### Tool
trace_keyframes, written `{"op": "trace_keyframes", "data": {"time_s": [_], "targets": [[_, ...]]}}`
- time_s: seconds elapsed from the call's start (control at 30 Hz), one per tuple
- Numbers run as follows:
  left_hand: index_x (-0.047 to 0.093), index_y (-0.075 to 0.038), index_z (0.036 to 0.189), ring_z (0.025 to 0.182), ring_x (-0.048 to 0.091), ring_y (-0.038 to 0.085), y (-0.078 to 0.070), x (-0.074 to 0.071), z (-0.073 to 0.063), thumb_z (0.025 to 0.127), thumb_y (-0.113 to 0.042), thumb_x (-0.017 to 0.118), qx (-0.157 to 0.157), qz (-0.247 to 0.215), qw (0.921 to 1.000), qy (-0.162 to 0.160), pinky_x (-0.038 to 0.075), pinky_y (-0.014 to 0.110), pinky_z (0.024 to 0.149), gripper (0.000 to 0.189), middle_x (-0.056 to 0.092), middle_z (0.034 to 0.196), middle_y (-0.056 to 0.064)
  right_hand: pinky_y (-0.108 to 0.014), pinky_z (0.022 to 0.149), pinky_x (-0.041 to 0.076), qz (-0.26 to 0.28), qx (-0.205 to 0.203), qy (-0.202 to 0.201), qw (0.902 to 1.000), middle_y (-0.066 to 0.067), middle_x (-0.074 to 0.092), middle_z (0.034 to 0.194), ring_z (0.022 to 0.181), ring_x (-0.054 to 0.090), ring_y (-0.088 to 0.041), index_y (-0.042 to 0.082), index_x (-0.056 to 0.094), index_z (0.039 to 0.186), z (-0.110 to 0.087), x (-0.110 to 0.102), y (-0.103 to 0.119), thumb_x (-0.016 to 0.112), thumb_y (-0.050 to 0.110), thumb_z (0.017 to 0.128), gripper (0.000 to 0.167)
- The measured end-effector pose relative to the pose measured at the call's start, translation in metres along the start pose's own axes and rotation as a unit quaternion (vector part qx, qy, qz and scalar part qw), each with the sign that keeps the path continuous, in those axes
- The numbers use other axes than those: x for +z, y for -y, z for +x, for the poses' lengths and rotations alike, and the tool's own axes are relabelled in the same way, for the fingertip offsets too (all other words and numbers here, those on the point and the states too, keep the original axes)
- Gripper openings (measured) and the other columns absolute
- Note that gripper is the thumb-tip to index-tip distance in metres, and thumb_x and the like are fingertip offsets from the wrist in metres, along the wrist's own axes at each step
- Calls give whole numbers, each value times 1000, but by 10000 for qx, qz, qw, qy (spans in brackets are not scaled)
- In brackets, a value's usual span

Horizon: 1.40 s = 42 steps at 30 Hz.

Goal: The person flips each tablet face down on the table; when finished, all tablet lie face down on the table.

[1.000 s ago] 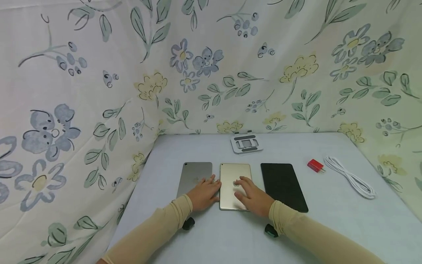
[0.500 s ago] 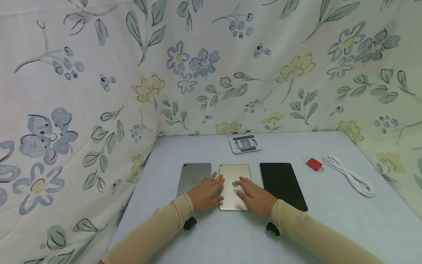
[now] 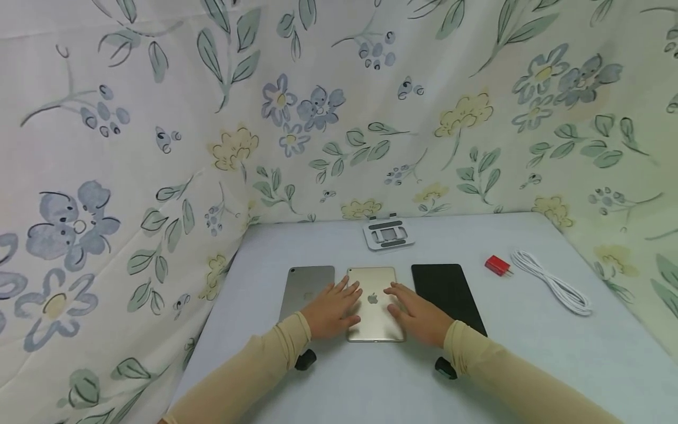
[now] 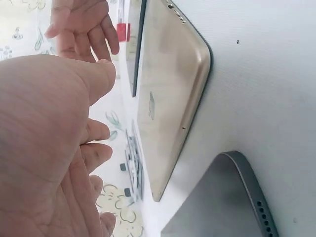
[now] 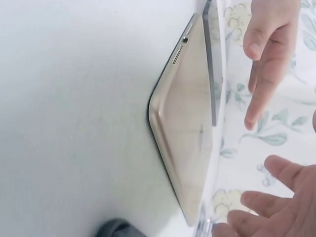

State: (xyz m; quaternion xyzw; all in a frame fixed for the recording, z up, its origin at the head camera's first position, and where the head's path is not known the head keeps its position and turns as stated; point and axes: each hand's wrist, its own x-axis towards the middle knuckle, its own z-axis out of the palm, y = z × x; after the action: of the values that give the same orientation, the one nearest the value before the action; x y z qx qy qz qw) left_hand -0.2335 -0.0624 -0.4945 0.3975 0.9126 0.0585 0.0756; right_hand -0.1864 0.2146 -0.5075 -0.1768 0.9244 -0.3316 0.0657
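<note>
left hand (image 3: 329, 312) and right hand (image 3: 422, 318), fingers spread, overhang edges of the gold tablet (image 3: 375, 312)

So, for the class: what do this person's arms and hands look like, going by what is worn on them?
The left sleeve and right sleeve are long, plain beige and gathered at the wrists, with no print visible. The left hand and right hand show no gloves or rings. A small black object shows just below each wrist.

Apple logo (image 3: 373, 298) on back of gold tablet (image 3: 373, 318); faint mark (image 3: 309, 295) on grey tablet (image 3: 308, 282), unclear.
</note>
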Motion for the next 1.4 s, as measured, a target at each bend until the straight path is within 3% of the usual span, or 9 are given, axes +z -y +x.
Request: {"op": "trace_keyframes", "data": {"time_s": [0.9,1.17,1.4], "targets": [[30,-11,170,163,9,32,-21,-3,30,112,-48,52,371,61,9993,5,14,53,129,72,20,176,10,-66,122,27,-354,117,-614,9974,-20,34,170,156,28,-45,9,50,158,-39,-34,-37,47,52,113,62],[20,-4,171,163,4,35,-24,0,38,112,-48,54,448,63,9990,-72,13,51,130,81,10,177,18,-69,122,23,-289,75,-787,9965,-23,35,168,154,29,-51,6,51,156,-51,-40,-50,45,48,115,59],[20,-4,171,163,6,36,-35,-2,45,113,-48,51,560,24,9984,11,13,50,130,79,13,177,17,-69,122,21,-288,182,-824,9960,-24,34,168,153,26,-56,6,51,156,-59,-46,-56,46,49,115,60]]}}
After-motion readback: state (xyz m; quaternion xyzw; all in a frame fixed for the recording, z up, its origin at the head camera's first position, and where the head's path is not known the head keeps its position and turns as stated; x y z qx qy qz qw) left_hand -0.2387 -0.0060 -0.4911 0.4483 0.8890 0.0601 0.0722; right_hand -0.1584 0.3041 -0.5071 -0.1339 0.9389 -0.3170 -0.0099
